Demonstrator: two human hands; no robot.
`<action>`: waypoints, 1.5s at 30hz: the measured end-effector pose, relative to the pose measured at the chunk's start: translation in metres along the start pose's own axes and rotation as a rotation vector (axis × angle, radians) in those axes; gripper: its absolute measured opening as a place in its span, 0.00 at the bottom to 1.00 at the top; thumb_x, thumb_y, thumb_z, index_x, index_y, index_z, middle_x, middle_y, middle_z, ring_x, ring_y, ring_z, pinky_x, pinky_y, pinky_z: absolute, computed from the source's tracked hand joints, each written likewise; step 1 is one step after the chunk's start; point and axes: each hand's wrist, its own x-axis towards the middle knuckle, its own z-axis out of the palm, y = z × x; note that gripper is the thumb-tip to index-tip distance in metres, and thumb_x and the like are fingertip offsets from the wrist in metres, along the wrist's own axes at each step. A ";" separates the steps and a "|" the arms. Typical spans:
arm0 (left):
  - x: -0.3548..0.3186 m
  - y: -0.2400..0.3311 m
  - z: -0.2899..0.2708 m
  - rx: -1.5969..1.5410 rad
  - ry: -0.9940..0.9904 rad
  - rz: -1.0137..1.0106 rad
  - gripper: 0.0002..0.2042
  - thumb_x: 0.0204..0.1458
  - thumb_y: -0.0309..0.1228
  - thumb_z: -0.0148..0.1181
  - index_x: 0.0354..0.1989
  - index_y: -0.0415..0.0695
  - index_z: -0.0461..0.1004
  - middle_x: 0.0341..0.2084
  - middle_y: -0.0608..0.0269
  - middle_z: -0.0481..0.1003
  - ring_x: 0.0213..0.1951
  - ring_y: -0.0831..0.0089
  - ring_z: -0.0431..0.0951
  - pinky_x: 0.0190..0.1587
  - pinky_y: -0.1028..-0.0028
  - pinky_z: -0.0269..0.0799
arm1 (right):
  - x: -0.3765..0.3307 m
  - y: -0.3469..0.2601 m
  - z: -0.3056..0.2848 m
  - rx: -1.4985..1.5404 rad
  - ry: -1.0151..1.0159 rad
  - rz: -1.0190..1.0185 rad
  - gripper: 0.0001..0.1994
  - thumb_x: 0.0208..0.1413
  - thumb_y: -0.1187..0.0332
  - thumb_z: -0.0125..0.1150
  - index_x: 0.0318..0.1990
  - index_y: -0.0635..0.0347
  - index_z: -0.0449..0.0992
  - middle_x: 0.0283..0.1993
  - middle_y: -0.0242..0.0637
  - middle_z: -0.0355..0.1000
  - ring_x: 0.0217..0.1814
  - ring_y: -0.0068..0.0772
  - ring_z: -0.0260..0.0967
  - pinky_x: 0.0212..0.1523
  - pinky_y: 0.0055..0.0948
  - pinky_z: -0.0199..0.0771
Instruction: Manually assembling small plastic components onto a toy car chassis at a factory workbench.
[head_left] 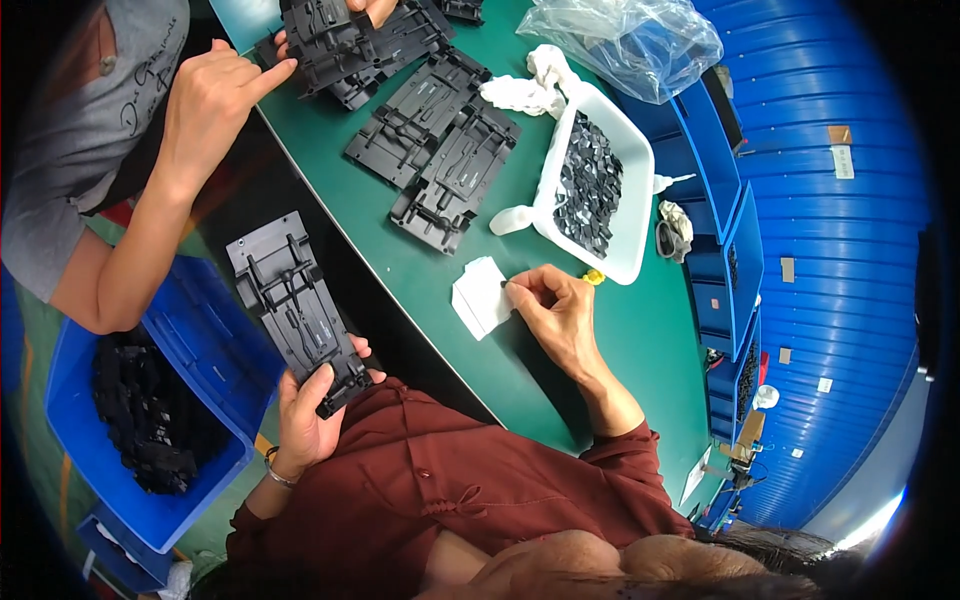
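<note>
In my left hand (308,418) is a black plastic vehicle chassis (300,310), held by its near end beside the table edge, its axles and moulded ribs facing up. The fingers of my right hand (556,312) are pinched together at the right edge of some white paper sheets (482,298) on the green table. A tiny dark spot shows at those fingertips; what it is I cannot make out. Several more black chassis (440,150) lie side by side farther up the table.
A white tub (643,190) of small black parts stands right of the chassis, with a white bottle (513,220) beside it. Blue bins (712,280) line the right side. A co-worker's hand (215,95) is at far left, above a blue crate (225,470) of black parts.
</note>
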 end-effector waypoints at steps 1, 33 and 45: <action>-0.001 0.000 0.000 0.002 0.004 0.003 0.18 0.64 0.25 0.49 0.61 0.34 0.66 0.54 0.44 0.73 0.56 0.57 0.75 0.54 0.49 0.78 | 0.003 0.002 0.000 -0.028 0.015 0.001 0.06 0.55 0.72 0.65 0.34 0.68 0.81 0.26 0.35 0.78 0.28 0.20 0.72 0.32 0.24 0.73; -0.001 -0.001 0.001 0.058 0.027 -0.036 0.20 0.66 0.31 0.47 0.63 0.35 0.63 0.53 0.46 0.73 0.56 0.59 0.74 0.52 0.50 0.76 | -0.009 -0.026 -0.024 0.769 -0.207 0.358 0.04 0.56 0.77 0.58 0.29 0.65 0.73 0.22 0.27 0.65 0.18 0.13 0.49 0.19 0.19 0.46; 0.000 0.000 0.000 -0.011 0.048 -0.043 0.18 0.64 0.26 0.49 0.61 0.33 0.65 0.54 0.44 0.72 0.56 0.57 0.75 0.53 0.48 0.78 | 0.011 -0.002 0.012 0.132 0.068 -0.121 0.05 0.59 0.73 0.67 0.36 0.68 0.80 0.28 0.27 0.75 0.28 0.12 0.68 0.30 0.18 0.70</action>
